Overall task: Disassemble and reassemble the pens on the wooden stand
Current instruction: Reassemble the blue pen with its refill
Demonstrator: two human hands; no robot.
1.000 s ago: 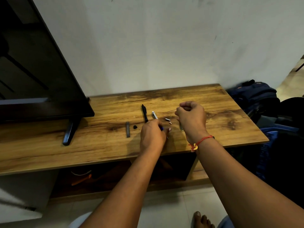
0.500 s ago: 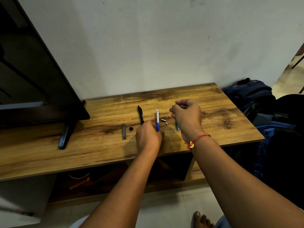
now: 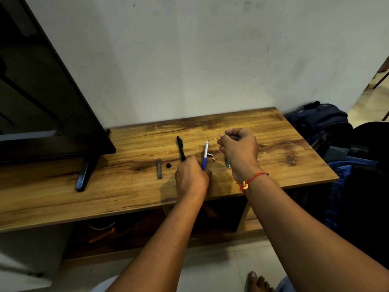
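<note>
My left hand (image 3: 190, 178) grips the lower blue end of a white and blue pen barrel (image 3: 205, 154), which points up and away over the wooden stand (image 3: 126, 186). My right hand (image 3: 239, 151) pinches a thin refill (image 3: 214, 140) whose tip meets the top of the barrel. A black pen (image 3: 181, 148) lies just left of the barrel. A grey cap (image 3: 159, 168) and a small black piece (image 3: 168, 165) lie further left. Two small metal pieces (image 3: 211, 156) lie between my hands. A teal pen part (image 3: 227, 163) shows under my right wrist.
A black TV (image 3: 42, 102) stands on the stand's left half, its foot (image 3: 85, 173) near the front. A blue backpack (image 3: 322, 121) and dark bags sit on the floor to the right. The wall runs close behind the stand. A bare foot (image 3: 257, 281) shows below.
My left hand has tilted the white and blue barrel upright from lying flat. My right hand has moved up and back, bringing the thin refill to the barrel's top end.
</note>
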